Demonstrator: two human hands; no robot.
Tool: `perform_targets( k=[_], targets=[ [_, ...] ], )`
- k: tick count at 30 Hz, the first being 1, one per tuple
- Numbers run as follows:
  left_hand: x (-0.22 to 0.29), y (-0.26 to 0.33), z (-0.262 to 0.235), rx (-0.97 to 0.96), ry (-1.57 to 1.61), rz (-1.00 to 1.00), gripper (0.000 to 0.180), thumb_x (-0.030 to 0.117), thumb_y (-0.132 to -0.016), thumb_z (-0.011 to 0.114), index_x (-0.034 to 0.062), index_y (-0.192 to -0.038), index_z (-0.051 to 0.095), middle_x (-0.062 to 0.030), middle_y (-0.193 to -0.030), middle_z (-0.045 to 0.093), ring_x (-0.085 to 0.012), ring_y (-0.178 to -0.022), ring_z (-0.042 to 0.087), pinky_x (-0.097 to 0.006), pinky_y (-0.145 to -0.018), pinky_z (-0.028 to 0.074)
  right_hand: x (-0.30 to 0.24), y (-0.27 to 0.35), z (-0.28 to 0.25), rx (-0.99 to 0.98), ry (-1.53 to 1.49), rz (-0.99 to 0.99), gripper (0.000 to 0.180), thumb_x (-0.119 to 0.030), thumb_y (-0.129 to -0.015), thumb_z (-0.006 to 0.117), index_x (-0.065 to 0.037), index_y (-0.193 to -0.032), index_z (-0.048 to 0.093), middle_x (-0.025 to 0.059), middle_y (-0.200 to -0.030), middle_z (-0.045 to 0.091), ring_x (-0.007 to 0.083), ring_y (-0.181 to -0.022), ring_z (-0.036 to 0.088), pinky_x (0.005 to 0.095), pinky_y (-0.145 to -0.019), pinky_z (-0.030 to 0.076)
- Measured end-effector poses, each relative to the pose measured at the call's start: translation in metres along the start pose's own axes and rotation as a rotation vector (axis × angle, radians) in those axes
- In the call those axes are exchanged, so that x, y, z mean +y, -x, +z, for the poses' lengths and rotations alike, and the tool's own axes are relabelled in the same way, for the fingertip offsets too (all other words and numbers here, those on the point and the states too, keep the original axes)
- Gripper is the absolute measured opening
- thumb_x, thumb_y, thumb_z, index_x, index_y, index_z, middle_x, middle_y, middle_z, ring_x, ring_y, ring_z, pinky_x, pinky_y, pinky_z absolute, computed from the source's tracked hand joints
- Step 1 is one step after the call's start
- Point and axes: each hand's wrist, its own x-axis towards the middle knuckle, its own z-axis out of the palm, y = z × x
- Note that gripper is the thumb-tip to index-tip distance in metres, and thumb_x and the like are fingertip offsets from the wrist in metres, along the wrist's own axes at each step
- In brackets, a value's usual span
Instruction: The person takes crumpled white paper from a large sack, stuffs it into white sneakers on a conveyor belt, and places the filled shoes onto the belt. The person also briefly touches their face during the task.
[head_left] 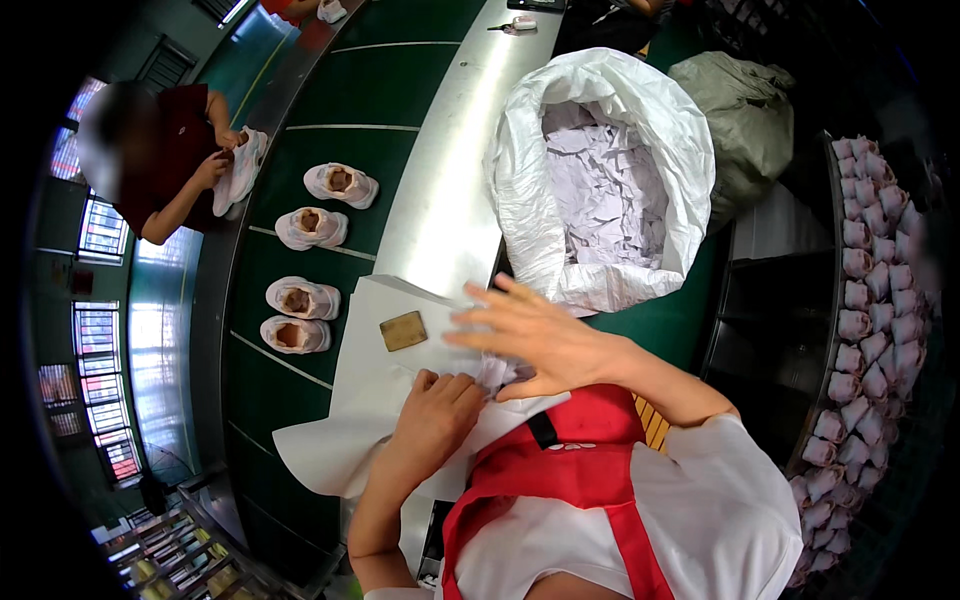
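Observation:
Large white sheets of paper (352, 385) lie in front of me over the metal table edge. My left hand (437, 415) rests on them with its fingers curled in at the edge of a crumpled piece of white paper (497, 373). Just above that piece, my right hand (545, 340) has its fingers spread and slightly blurred, with the thumb low beside the crumpled paper. A flat tan block (403, 331) sits on the sheets, left of my right fingertips.
Beyond my right hand stands a big white sack (520, 215) full of crumpled paper (605, 185). Several pale shoes (340, 185) are on the green conveyor belt (375, 90). Across it, a person (165, 150) handles a shoe. A rack at right holds rows of wrapped pale bundles (865, 300).

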Motion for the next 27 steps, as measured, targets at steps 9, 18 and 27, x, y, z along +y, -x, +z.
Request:
perform_targets(
  k=[9,18,27],
  targets=[
    [0.012,0.002,-0.028,0.070,0.014,-0.164,0.008,0.001,-0.072,0.063,0.0062,-0.078,0.059,-0.0213,-0.149,0.020,-0.0455,-0.133,0.023,-0.061,-0.108,0.010,0.027,-0.013,0.029,-0.164,-0.329,0.124,0.025,-0.014,-0.074,0.065,-0.006,-0.098,0.061,0.0101,-0.093,0.059,0.0310,-0.086,0.059,0.0389,-0.069,0.047],
    [-0.009,-0.012,-0.023,0.210,0.217,-0.472,0.027,-0.006,-0.079,0.054,-0.0003,-0.105,0.058,-0.0138,-0.076,0.053,-0.0286,-0.071,0.055,-0.033,-0.066,0.044,0.244,0.054,0.042,0.818,-0.691,0.768,0.017,-0.011,-0.088,0.055,0.000,-0.099,0.062,0.0090,-0.073,0.065,0.0118,-0.059,0.062,0.0239,-0.054,0.050],
    [-0.002,-0.005,-0.012,0.273,0.329,-0.915,0.035,0.005,-0.074,0.070,0.0010,-0.106,0.058,-0.0141,-0.080,0.058,-0.0283,-0.074,0.053,-0.035,-0.068,0.044,0.419,0.075,0.109,0.483,0.293,1.395,0.041,-0.035,-0.073,0.072,-0.008,-0.102,0.060,0.0102,-0.089,0.067,0.0312,-0.086,0.064,0.0427,-0.072,0.049]
  ],
)
